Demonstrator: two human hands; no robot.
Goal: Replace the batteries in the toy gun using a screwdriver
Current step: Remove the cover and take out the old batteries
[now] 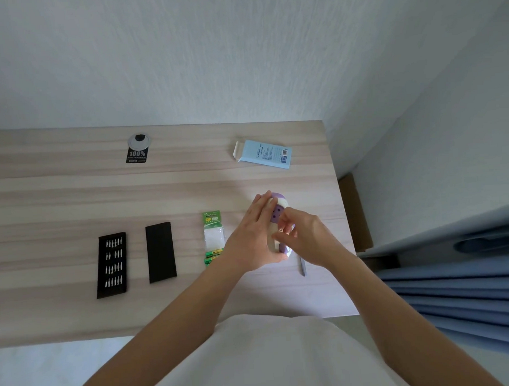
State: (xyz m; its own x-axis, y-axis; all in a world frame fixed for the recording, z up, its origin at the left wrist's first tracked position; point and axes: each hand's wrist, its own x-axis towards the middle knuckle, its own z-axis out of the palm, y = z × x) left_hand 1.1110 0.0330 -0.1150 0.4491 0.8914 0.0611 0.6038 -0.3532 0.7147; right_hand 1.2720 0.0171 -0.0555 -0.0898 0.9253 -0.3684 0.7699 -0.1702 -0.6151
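**Toy gun held btw. both hands, long axis running away from the person**

The toy gun, white w/ purple parts, is at the right-centre of the desk, btw. the two hands. Its long axis goes from the near edge toward the wall, w/ the near end leaning slightly to the right. A purple round face w/ small dark holes looks up. Which end is the muzzle, I cannot tell.

The L hand lies along the left side of the toy, fingers straight and together, thumb bent against the near end, so it holds the body. The R hand has its fingertips closed together, pinching a small pale piece just above the middle of the toy. The piece is too small to identify.

Hidden: the middle and right side of the toy are covered by both hands, and it is unclear if the toy rests on the desk or is lifted. The screwdriver lies on the desk; only its thin grey near end shows, the rest is under the R wrist.

Left of the toy is a green battery pack. Further left are a black cover and a bit tray. A blue box lies near the wall.
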